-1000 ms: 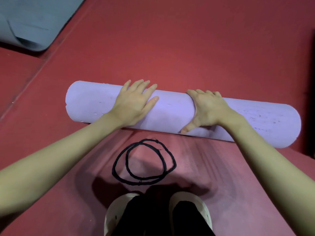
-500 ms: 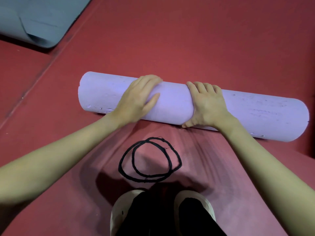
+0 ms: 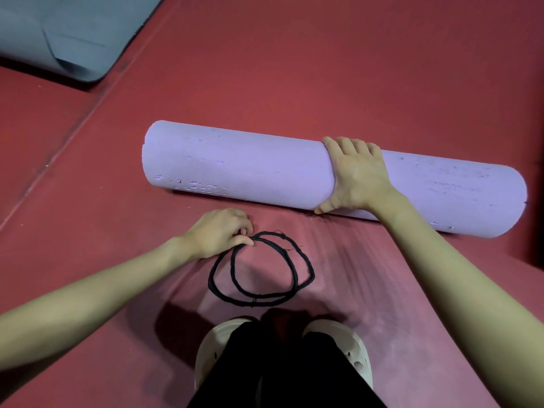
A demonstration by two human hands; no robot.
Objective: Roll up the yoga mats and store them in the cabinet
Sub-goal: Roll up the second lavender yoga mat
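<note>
A lilac yoga mat (image 3: 241,166) lies fully rolled across the red floor in front of me. My right hand (image 3: 356,175) grips the roll near its middle, fingers over the top and thumb at its near underside. Two black elastic loops (image 3: 259,298) lie overlapping on the floor just before the roll. My left hand (image 3: 223,231) pinches the far left part of the loops between thumb and fingers.
A grey-blue mat (image 3: 73,30), partly curled at its edge, lies at the far left. My two feet in cream clogs (image 3: 356,348) stand at the bottom centre, close to the loops. A seam (image 3: 59,148) in the red flooring runs diagonally on the left.
My left hand has left the roll and come down to the black loops, pinching them. The right hand stays on the roll, which sits further right in view.
</note>
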